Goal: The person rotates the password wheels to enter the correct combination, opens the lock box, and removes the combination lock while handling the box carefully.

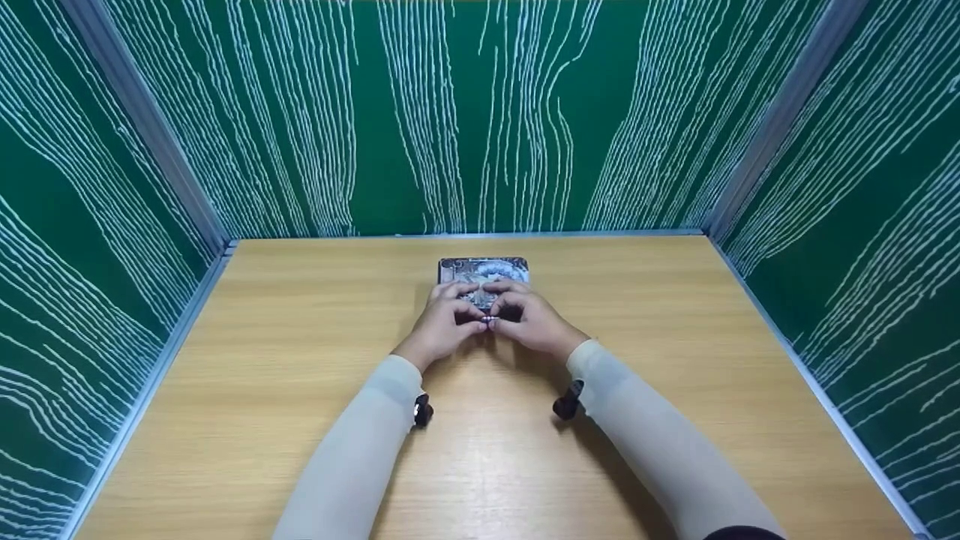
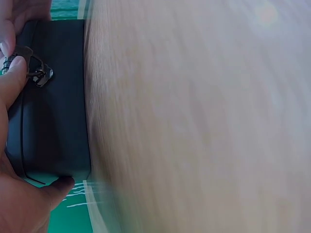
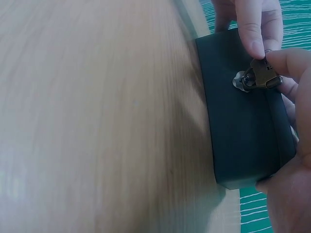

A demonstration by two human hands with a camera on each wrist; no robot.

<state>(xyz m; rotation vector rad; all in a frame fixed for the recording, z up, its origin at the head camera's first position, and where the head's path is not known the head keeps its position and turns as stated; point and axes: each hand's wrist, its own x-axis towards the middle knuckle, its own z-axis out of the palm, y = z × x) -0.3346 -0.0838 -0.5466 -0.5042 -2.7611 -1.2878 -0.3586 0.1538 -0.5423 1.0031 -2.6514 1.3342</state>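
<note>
Together, 2 bare hands work at a metal clasp [image 3: 265, 74] on the front of a dark box [image 1: 491, 271] that sits on a wood-grain table [image 1: 480, 457], near the back edge and roughly midway between the sides. The left hand [image 1: 441, 324] curls its thumb and a finger to pinch the clasp from 1 side; the right hand [image 1: 536, 320] does the same from the other, so that the tips of the 2 hands nearly meet. Other fingers of both hands reach over the top of the box and around its 2 ends. The top bears a printed, mottled picture, while the front is plain and dark, with a seam running along its length. A bright metal plate [image 3: 239, 81] is fixed to the front, and a ring links it to the brass-toned clasp; small ridged bands show at 1 end, possibly number dials, though fingers cover too much to be sure. Pale sleeves [image 1: 352, 442] cover both forearms, with a small black device [image 1: 424, 411] at each wrist. Green walls [image 1: 405, 202] streaked with wavy white lines rise on 3 sides, joined at 2 corners by gray metal posts [image 1: 154, 120].
</note>
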